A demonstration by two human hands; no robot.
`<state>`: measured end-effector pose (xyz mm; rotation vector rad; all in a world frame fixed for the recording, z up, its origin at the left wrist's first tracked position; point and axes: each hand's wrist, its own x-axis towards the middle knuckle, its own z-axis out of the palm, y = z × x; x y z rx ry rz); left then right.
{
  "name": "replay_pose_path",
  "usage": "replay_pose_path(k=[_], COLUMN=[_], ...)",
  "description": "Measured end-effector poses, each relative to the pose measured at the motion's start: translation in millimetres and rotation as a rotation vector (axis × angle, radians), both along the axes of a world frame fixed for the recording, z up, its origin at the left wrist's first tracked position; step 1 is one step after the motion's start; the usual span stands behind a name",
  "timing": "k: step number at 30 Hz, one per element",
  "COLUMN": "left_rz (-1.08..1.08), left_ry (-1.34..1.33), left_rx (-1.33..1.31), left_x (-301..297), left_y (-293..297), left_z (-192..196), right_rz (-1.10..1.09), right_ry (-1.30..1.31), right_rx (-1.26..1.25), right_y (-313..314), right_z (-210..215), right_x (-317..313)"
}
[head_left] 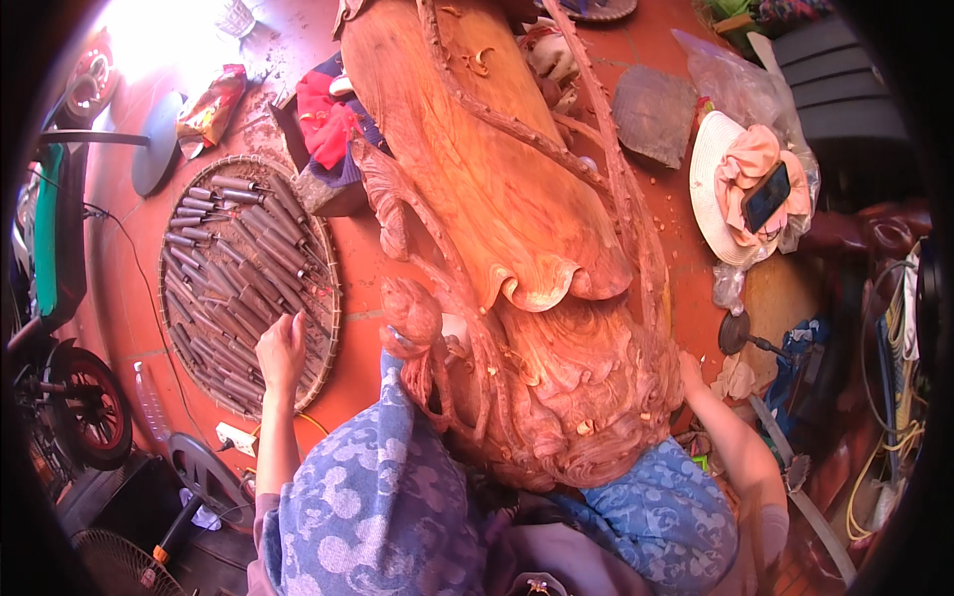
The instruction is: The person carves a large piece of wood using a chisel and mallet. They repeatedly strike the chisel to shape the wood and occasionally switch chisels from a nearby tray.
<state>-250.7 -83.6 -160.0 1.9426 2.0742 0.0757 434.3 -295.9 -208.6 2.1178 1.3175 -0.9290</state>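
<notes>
The wooden carving stretches from the blue patterned cloth over the person's knees across the tiled floor. The left hand is curled above the woven tray's near right edge; whether it grips one of the chisels cannot be told. The right hand touches the carving's right side, fingers hidden, its grip unclear. Bracing the solid body, not the thin carved stems, should be safer; chisels are probably best lifted by their handles.

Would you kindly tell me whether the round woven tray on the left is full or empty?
Mostly full: brown-handled tools lie crowded across most of the round woven tray, near the left hand.
</notes>
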Motion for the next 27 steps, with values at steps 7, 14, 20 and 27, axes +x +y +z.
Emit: replay_pose_path(k=[7,14,20,27], left_rz=[0.008,0.347,0.841,0.902], left_ry=[0.056,0.130,-0.038,-0.239], left_rx=[0.019,0.165,0.257,0.301], left_x=[-11.9,-91.6,-208.2,-205.2], left_y=[-4.5,-32.7,-68.8,-34.6], left_z=[0.4,-4.8,-58.9,-54.8], right_rz=[-0.133,0.097,0.012,-0.029], right_ry=[0.018,0.070,0.187,0.281], right_rx=[0.158,0.149,0.292,0.380], right_y=[-43.1,-36.2,-83.1,-98.6], right_z=[-49.2,-54.3,-119.6,-121.6], right_x=[42.7,62.7,156.0,166.1])
